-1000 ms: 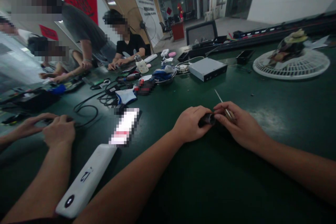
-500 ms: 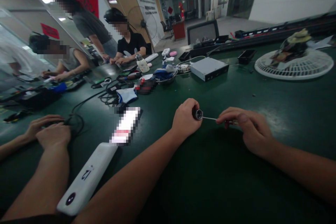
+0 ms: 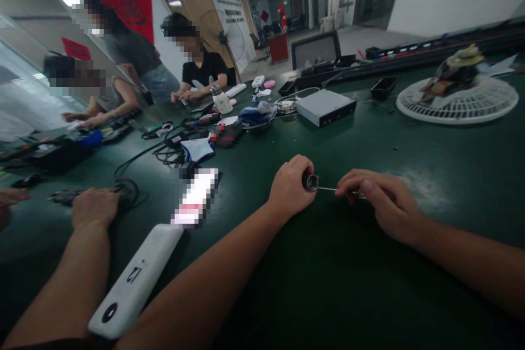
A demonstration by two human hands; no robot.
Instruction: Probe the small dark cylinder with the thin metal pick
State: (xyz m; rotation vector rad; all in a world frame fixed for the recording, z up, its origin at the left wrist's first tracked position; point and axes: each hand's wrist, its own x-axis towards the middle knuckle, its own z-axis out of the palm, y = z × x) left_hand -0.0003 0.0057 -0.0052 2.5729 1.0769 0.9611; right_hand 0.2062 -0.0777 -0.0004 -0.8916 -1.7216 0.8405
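We have the left grip (image 3: 290,186) closed round a short dark cylinder (image 3: 310,181), fingers wrapped on its body, metal-rimmed open end facing right. The right grip (image 3: 379,202) is pinched on a thin steel rod (image 3: 328,188), thumb and fingers together near one end, rod lying roughly level. Rod tip meets the cylinder's mouth; can't tell if it goes inside. Both are held over the green worktop (image 3: 410,284), and we can't tell if the cylinder touches it.

Off to our left, a co-worker's hand (image 3: 95,208) rests on a black cable (image 3: 128,188), near a white power bank (image 3: 135,284) and a blurred phone (image 3: 196,197). Further up the worktop: a grey metal box (image 3: 326,108), a steel bowl (image 3: 257,127) with blue cloth in it, and a round fan guard (image 3: 457,109) under a dark bundle. A seated person (image 3: 203,71) works at the far end.
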